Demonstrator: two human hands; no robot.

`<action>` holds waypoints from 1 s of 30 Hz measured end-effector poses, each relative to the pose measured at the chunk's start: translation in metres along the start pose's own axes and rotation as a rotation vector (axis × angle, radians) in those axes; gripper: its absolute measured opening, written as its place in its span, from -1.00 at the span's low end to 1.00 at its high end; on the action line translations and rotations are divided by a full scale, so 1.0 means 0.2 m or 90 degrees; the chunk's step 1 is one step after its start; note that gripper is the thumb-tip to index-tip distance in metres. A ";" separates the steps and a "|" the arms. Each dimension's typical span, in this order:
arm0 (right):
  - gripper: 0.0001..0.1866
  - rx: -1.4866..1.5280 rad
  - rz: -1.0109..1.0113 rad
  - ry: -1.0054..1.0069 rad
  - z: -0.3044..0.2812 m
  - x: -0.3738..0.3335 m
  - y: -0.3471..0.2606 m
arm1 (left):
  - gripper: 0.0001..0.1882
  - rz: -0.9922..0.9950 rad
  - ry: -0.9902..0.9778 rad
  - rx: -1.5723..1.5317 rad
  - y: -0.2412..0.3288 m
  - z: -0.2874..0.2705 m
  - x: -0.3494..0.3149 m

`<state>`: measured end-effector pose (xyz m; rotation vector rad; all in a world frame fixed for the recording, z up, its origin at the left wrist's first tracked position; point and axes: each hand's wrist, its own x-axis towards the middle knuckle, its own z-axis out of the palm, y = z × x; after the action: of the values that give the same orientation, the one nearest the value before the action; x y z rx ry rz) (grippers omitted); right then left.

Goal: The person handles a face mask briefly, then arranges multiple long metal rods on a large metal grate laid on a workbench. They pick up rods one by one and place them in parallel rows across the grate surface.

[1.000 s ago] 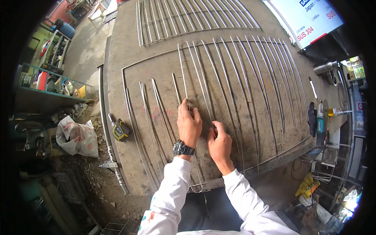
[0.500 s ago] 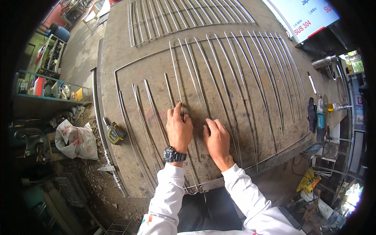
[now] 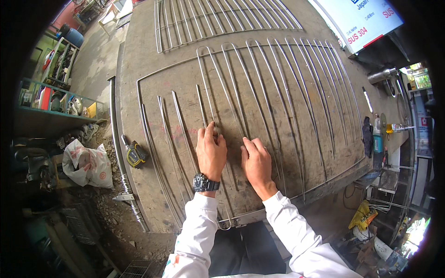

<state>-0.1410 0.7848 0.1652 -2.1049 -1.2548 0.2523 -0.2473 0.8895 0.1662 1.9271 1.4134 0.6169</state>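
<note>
Now both flat, fingers spread: left hand (image 3: 211,150) slid down onto bent rod (image 3: 206,88), right hand (image 3: 256,162) at three o'clock, pressing rods on table (image 3: 139,60).

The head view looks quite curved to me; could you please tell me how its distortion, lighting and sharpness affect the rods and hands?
Head view: fisheye bends the bent steel rods and the metal worktable edge toward a black rim; daylight is even and soft, with faint shadows under the left hand and right hand; the centre is sharp, the cluttered edges smeared.
</note>
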 end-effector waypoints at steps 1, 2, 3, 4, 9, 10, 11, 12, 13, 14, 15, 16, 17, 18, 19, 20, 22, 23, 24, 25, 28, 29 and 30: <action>-0.72 -0.002 -0.004 0.001 0.00 0.00 0.00 | -0.52 0.003 0.001 0.001 0.00 0.00 0.00; -0.73 -0.004 -0.008 0.003 0.00 0.00 -0.01 | -0.53 0.006 0.005 0.001 0.00 0.00 -0.01; -0.73 -0.006 -0.010 0.004 0.00 0.00 -0.01 | -0.53 0.008 0.008 0.001 0.00 -0.01 -0.01; -0.72 -0.007 -0.014 -0.002 -0.01 0.00 0.00 | -0.53 0.010 0.011 0.001 0.01 -0.01 -0.02; -0.73 0.011 -0.032 0.008 -0.01 -0.02 0.01 | -0.56 -0.013 0.015 -0.047 0.02 -0.09 -0.11; -0.74 0.026 -0.026 0.013 -0.02 -0.03 0.00 | -0.57 -0.018 0.016 -0.056 0.02 -0.11 -0.14; -0.75 0.041 -0.021 0.018 -0.04 -0.03 0.00 | -0.57 -0.024 0.016 -0.065 0.03 -0.13 -0.17; -0.76 0.057 -0.016 0.022 -0.05 -0.05 -0.01 | -0.58 -0.029 0.017 -0.073 0.03 -0.17 -0.19; -0.77 0.067 -0.009 0.020 -0.07 -0.07 -0.01 | -0.59 -0.034 0.019 -0.082 0.03 -0.20 -0.23; -0.78 0.078 -0.003 0.018 -0.09 -0.11 0.01 | -0.61 -0.033 0.020 -0.090 0.01 -0.23 -0.27; -0.78 0.092 -0.002 0.016 -0.10 -0.13 0.01 | -0.61 -0.039 0.022 -0.089 -0.01 -0.26 -0.31; -0.78 0.067 -0.027 0.035 -0.12 -0.14 0.00 | -0.62 -0.046 0.023 -0.088 -0.04 -0.29 -0.36; -0.78 0.066 -0.046 0.033 -0.12 -0.15 0.00 | -0.62 -0.053 0.025 -0.087 -0.05 -0.32 -0.40; -0.78 0.064 -0.061 0.026 -0.13 -0.18 -0.01 | -0.65 -0.047 0.037 -0.089 -0.07 -0.33 -0.47; -0.78 0.062 -0.077 0.018 -0.14 -0.21 -0.02 | -0.66 -0.051 0.040 -0.095 -0.08 -0.35 -0.51; -0.81 0.063 -0.073 0.004 -0.15 -0.24 -0.04 | -0.67 -0.055 0.043 -0.101 -0.10 -0.37 -0.55; -0.83 0.088 -0.088 -0.016 -0.18 -0.24 -0.04 | -0.71 -0.064 0.045 -0.095 -0.13 -0.42 -0.65; -0.84 0.103 -0.082 -0.040 -0.19 -0.31 -0.06 | -0.71 -0.056 0.059 -0.101 -0.17 -0.43 -0.71; -0.84 0.125 -0.070 -0.096 -0.22 -0.38 -0.08 | -0.72 -0.077 0.068 -0.134 -0.17 -0.45 -0.76; -0.85 0.152 -0.068 -0.140 -0.24 -0.41 -0.09 | -0.73 -0.086 0.088 -0.166 -0.17 -0.48 -0.80; -0.78 0.159 -0.165 -0.379 -0.33 -0.57 -0.17 | -0.75 -0.121 0.120 -0.163 -0.30 -0.55 -1.01; -0.74 0.147 -0.214 -0.475 -0.37 -0.66 -0.20 | -0.75 -0.138 0.131 -0.175 -0.33 -0.57 -1.07; -0.69 0.082 -0.256 -0.516 -0.38 -0.77 -0.21 | -0.76 -0.170 0.134 -0.208 -0.34 -0.58 -1.12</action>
<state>-0.2147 0.6359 0.2236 -1.6146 -2.0119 1.0379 -0.4395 0.7170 0.1958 1.4236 1.5561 0.8787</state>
